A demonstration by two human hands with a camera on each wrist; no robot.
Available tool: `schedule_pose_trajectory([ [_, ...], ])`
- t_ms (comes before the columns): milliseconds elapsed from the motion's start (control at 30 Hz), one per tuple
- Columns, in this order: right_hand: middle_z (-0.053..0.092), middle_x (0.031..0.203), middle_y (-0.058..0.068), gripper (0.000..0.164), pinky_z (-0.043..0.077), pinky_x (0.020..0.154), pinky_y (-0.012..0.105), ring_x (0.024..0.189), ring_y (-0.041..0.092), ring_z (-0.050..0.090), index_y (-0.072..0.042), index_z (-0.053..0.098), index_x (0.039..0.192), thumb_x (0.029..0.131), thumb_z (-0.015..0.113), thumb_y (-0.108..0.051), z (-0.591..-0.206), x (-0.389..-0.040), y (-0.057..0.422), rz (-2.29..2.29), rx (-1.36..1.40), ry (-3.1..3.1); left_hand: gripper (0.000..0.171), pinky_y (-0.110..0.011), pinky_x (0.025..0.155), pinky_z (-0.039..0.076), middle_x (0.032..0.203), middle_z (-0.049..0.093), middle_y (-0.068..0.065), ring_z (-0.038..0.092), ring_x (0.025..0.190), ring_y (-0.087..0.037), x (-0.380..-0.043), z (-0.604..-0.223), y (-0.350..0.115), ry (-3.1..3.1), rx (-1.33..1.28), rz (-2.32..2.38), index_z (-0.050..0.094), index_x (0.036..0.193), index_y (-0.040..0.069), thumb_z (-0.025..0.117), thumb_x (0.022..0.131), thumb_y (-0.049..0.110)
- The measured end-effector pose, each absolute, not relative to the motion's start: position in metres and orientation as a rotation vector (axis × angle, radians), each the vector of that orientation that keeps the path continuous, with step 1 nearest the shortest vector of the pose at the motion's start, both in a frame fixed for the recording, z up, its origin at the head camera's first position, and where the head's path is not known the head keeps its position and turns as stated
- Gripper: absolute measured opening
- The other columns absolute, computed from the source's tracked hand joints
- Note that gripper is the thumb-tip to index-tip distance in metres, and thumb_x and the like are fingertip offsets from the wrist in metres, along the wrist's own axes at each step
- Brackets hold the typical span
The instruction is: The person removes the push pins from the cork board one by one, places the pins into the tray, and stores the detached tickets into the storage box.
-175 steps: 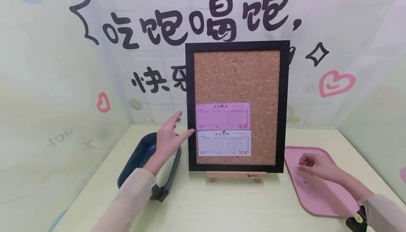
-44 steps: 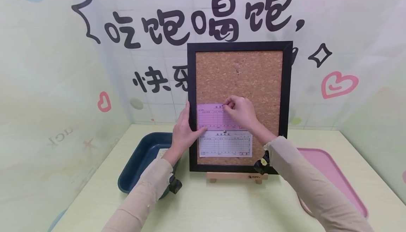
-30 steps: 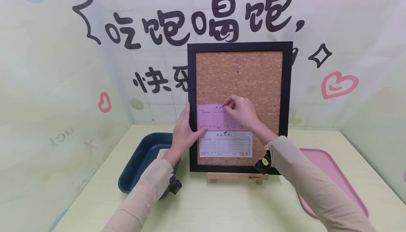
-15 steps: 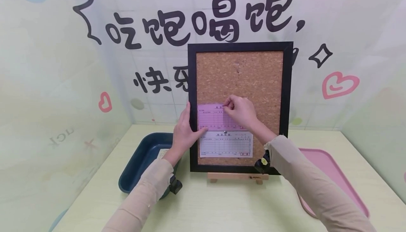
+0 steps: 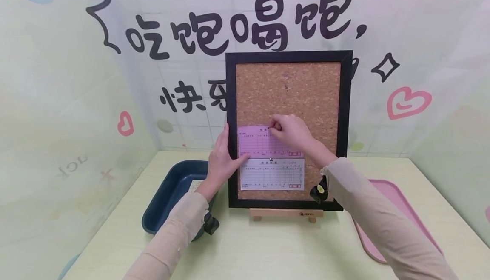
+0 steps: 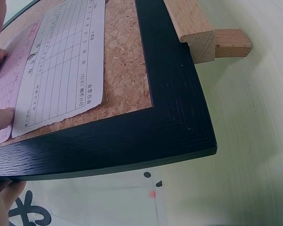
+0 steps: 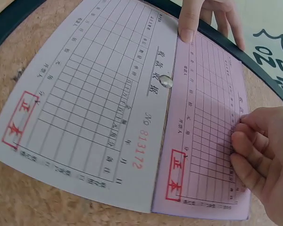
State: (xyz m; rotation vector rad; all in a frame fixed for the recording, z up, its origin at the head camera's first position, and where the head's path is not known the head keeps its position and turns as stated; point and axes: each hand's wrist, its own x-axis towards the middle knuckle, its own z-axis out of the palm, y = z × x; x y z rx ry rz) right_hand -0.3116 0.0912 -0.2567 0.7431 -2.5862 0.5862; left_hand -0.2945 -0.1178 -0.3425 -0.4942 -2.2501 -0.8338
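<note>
A black-framed corkboard (image 5: 298,88) stands on a small wooden easel (image 5: 286,214). My left hand (image 5: 223,161) grips its left edge, thumb in front on the pink receipt (image 5: 252,141) and the other fingers round the frame's side. Below the pink receipt hangs a white receipt (image 5: 272,178), held at its top by a round silver pushpin (image 7: 166,81). My right hand (image 5: 292,132) is at the pink receipt's top edge, where thumb and forefinger pinch the pushpin there. The fingers hide nearly all of that pin.
Left of the board, a dark blue tray (image 5: 155,212) with paper in it lies partly behind the left arm. A pink tray (image 5: 398,195) sits at the right, partly covered by the right sleeve. Printed wall sheets (image 5: 183,135) enclose the pale table (image 5: 245,250).
Several seconds ago the left hand was beside the board and the right over the pink tray. Both have since come to the board. Lately only the right wrist and forearm have shifted slightly.
</note>
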Motion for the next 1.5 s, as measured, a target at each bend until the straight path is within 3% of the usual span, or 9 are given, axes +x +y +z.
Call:
schedule_pose_trajectory([
  [267,0.065,0.072,0.003,0.008,0.045,0.057,0.028,0.06,0.013,0.057,-0.006,0.067,0.086,0.085,0.061,-0.011,-0.264,-0.313,0.092,0.757,0.739,-2.518,0.101,-0.041,0.092,0.043,0.139,0.036,-0.018,0.046,0.118,-0.029,-0.294,-0.343,-0.119,-2.249,-0.488,-0.844,0.017,0.144,0.003,0.079,0.069,0.028],
  [1000,0.058,0.066,0.002,0.007,0.038,0.052,0.027,0.057,0.014,0.051,-0.007,0.063,0.084,0.085,0.06,-0.014,-0.257,-0.308,0.088,0.557,0.697,-2.596,0.101,-0.04,0.094,0.041,0.141,0.035,-0.017,0.042,0.122,-0.028,-0.296,-0.344,-0.12,-2.241,-0.518,-0.84,0.016,0.144,0.002,0.078,0.07,0.03],
  [1267,0.059,0.07,0.002,0.007,0.039,0.058,0.026,0.06,0.014,0.05,-0.008,0.063,0.085,0.084,0.06,-0.014,-0.259,-0.307,0.097,0.784,0.737,-2.624,0.1,-0.041,0.094,0.041,0.141,0.034,-0.017,0.043,0.122,-0.029,-0.296,-0.343,-0.118,-2.239,-0.521,-0.834,0.016,0.144,0.002,0.078,0.07,0.031],
  [1500,0.055,0.065,0.001,0.009,0.035,0.053,0.024,0.056,0.013,0.045,-0.006,0.063,0.085,0.087,0.058,-0.013,-0.269,-0.305,0.106,0.929,0.759,-2.611,0.101,-0.039,0.089,0.045,0.137,0.04,-0.018,0.046,0.12,-0.028,-0.3,-0.343,-0.125,-2.154,-0.554,-0.711,0.025,0.141,-0.001,0.081,0.065,0.035],
])
